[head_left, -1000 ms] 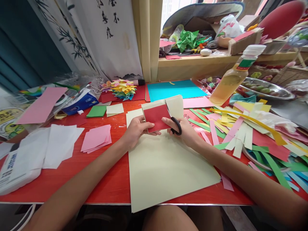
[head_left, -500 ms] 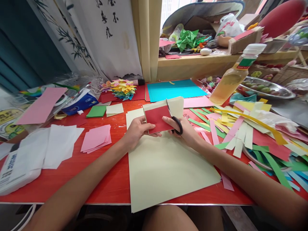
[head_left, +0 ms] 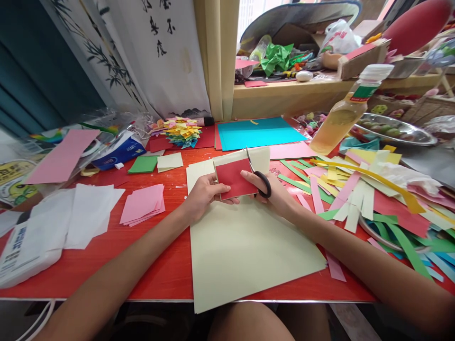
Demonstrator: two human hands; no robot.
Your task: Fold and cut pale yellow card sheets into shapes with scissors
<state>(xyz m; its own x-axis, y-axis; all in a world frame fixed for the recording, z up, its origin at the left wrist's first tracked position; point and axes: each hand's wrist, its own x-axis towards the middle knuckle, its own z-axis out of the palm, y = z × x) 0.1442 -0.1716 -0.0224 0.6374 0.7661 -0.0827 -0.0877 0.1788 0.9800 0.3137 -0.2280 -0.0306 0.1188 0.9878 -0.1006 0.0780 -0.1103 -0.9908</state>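
My left hand [head_left: 204, 195] pinches the lower left corner of a small red paper square [head_left: 232, 177], thumb on top and fingers beneath. Behind the red square is a cream paper [head_left: 261, 158] that sticks out past its top and right side. My right hand [head_left: 273, 192] grips black-handled scissors [head_left: 263, 183], with the blades at the red square's right edge. The red square's far right edge is partly hidden by my right thumb. Under both hands lies a large cream sheet [head_left: 256, 255], reaching over the table's front edge.
Pink squares [head_left: 144, 204], a green square [head_left: 142, 164] and a cream square [head_left: 169, 162] lie left on the red table [head_left: 152, 265]. A folded-paper ball [head_left: 182, 132] and blue sheets [head_left: 259, 132] sit behind. Coloured strips [head_left: 355, 201] and a bottle [head_left: 341, 118] are right.
Both hands have shifted slightly down with the red square and scissors. The scissors remain along the square's right edge. Everything else on the table looks the same.
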